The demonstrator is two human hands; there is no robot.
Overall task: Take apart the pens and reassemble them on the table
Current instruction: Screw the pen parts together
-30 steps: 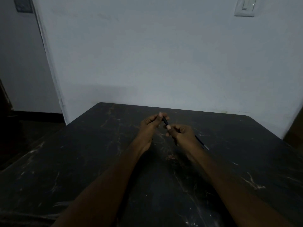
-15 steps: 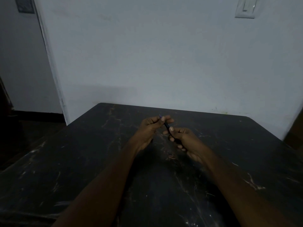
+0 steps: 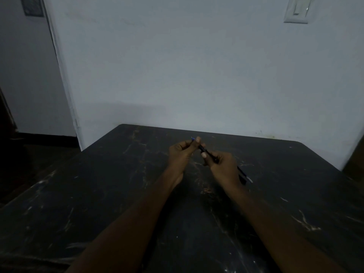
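Note:
Both my hands hold one dark pen (image 3: 202,149) above the far middle of the black table (image 3: 98,194). My left hand (image 3: 182,154) pinches its upper end, where a small blue tip pokes out past the fingertips. My right hand (image 3: 222,166) grips the lower barrel between thumb and fingers. Just behind my right hand, another dark pen (image 3: 244,175) with a pale end lies on the table, partly hidden by the hand.
A pale wall (image 3: 197,75) rises right behind the table's far edge. A light switch (image 3: 298,9) sits high on the wall at right. Dark floor and a doorway lie to the left.
My right hand has closed back onto the pen's barrel and shifted slightly right, uncovering the pen that lies on the table. My left hand keeps its pinch on the upper end.

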